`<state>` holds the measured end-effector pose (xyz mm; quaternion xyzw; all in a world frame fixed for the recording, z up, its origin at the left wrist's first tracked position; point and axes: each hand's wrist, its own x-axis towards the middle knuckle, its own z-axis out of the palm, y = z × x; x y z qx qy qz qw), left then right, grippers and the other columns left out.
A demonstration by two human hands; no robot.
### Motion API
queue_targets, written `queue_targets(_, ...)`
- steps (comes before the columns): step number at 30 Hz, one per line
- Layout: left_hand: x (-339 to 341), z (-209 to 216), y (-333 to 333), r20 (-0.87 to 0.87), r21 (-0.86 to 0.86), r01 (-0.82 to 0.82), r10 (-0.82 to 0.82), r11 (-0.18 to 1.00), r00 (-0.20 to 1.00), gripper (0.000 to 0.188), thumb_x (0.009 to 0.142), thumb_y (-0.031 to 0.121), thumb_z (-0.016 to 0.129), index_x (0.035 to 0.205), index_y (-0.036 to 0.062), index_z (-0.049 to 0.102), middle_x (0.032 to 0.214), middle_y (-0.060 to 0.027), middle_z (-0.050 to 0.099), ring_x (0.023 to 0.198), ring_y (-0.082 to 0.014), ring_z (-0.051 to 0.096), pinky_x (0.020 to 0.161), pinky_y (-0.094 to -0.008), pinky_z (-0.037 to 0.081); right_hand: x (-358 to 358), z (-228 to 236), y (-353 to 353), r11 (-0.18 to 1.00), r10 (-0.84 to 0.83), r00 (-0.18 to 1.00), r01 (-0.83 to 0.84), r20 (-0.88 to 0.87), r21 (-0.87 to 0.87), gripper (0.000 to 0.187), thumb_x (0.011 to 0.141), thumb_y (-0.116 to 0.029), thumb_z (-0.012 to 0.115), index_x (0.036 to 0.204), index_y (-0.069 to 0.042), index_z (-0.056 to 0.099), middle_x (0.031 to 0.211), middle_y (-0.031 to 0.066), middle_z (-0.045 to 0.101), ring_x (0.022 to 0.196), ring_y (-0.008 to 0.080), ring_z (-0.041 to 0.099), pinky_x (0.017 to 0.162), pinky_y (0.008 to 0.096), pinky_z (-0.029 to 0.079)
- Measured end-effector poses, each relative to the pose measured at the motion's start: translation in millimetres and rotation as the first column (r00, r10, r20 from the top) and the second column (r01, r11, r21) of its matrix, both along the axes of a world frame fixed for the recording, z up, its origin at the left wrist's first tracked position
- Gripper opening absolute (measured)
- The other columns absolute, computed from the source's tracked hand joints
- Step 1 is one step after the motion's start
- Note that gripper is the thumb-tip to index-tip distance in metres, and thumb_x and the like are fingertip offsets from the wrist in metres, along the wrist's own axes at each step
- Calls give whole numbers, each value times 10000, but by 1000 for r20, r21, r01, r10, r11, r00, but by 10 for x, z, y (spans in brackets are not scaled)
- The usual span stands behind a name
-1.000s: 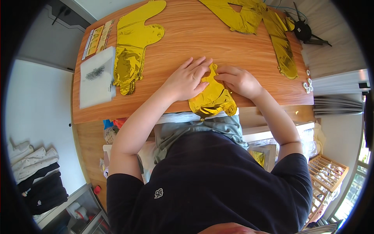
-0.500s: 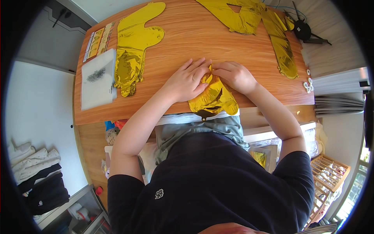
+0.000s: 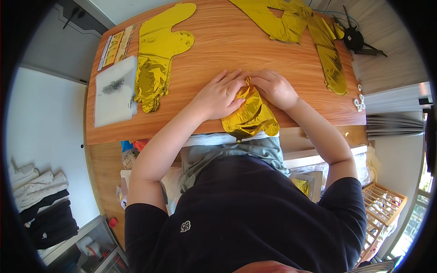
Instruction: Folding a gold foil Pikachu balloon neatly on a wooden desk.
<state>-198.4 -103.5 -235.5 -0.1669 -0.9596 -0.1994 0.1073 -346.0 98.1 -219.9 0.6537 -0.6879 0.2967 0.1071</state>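
A crinkled gold foil balloon [image 3: 249,116], flat and partly folded, lies at the table's front edge with its lower end hanging over toward my lap. My left hand [image 3: 221,95] rests on its left side: the thumb presses on the foil and the index finger bends toward the gathered top, while the other fingers stretch over the wood. At that narrow top, my right hand [image 3: 272,88] pinches the foil with curled fingers; its fingertips are partly hidden. Both hands nearly meet there.
On the wooden table [image 3: 218,45], flat gold foil balloons [image 3: 157,50] lie at left and a gold foil piece [image 3: 289,22] at far right. A translucent plastic bag [image 3: 115,98], a printed card [image 3: 116,48], small white rings [image 3: 359,103] and a black device [image 3: 354,38] lie around the edges.
My hands stay at the balloon's top, with the right fingers shifted slightly. The foil between them looks more gathered. The whole view has tilted a little.
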Motion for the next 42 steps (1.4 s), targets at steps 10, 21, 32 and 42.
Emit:
queue_targets(10, -5, -16, 1, 2, 11, -5, 5, 1000, 1000, 425, 994, 270, 615, 1322, 59, 446, 1577, -163, 460, 1488, -343, 399, 1244, -539, 266, -38, 55, 23, 993, 1, 1000, -3, 24, 122, 230, 800, 6, 734, 1013, -76, 705, 1090, 87, 718, 985, 311, 685, 872, 407, 559)
queue_targets(21, -53, -7, -63, 69, 90, 21, -27, 996, 997, 511, 989, 272, 632, 1395, 46, 419, 1566, -185, 466, 1503, -330, 386, 1222, -527, 305, -25, 57, 170, 987, 26, 999, -31, 35, 160, 310, 842, -45, 736, 1147, -91, 710, 1205, 64, 713, 1124, 287, 655, 984, 420, 518)
queue_targets(32, -80, 129, -23, 0, -53, -176, 177, 983, 984, 597, 1015, 348, 607, 1527, 78, 458, 1613, -137, 420, 1522, -320, 337, 1240, -516, 265, -7, 21, 185, 986, 8, 998, -18, 66, 165, 317, 848, -57, 738, 1161, -101, 720, 1229, 67, 706, 1139, 288, 647, 1004, 422, 509)
queue_targets(42, -56, -97, 47, -44, -156, -213, 209, 965, 977, 677, 1016, 460, 545, 1548, 61, 417, 1619, -146, 398, 1523, -326, 323, 1237, -550, 253, 45, 26, 84, 981, -129, 891, 50, 436, 188, 291, 886, 45, 660, 1168, -11, 699, 1106, 141, 723, 974, 275, 707, 872, 350, 566)
